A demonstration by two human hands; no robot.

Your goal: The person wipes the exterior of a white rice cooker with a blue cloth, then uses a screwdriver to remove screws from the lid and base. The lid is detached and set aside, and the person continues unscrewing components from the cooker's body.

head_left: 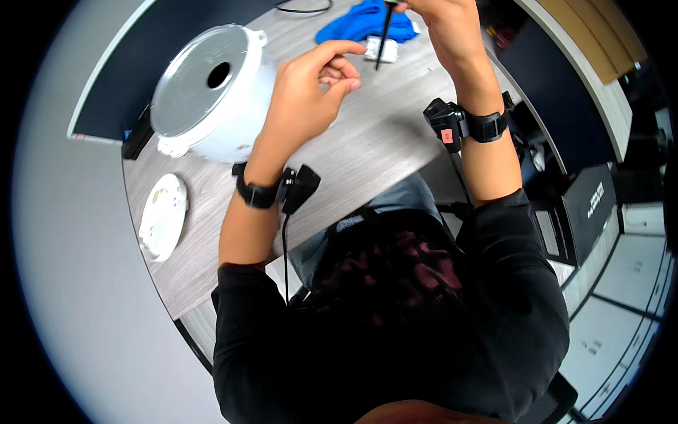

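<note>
My right hand (446, 27) is raised at the top edge, its fingers closed around the upper end of a screwdriver (385, 39). The thin black shaft points down over the table; the handle is mostly cut off by the frame. My left hand (305, 88) hovers to the left of it, index finger reaching toward the shaft and the thumb apart, with nothing held. Close by stands a white round appliance housing (240, 113) with a grey disc face and a dark hole. Under the screwdriver tip lies a small white packet (382, 49), beside a blue cloth (367, 21).
A white oval cover (164, 218) lies near the table's left edge. The grey wood-grain table (374, 141) has dark partitions (558, 106) at its sides. A black cable (304, 8) lies at the back. Both wrists carry strapped black devices with cables. White cabinets (621, 283) stand right.
</note>
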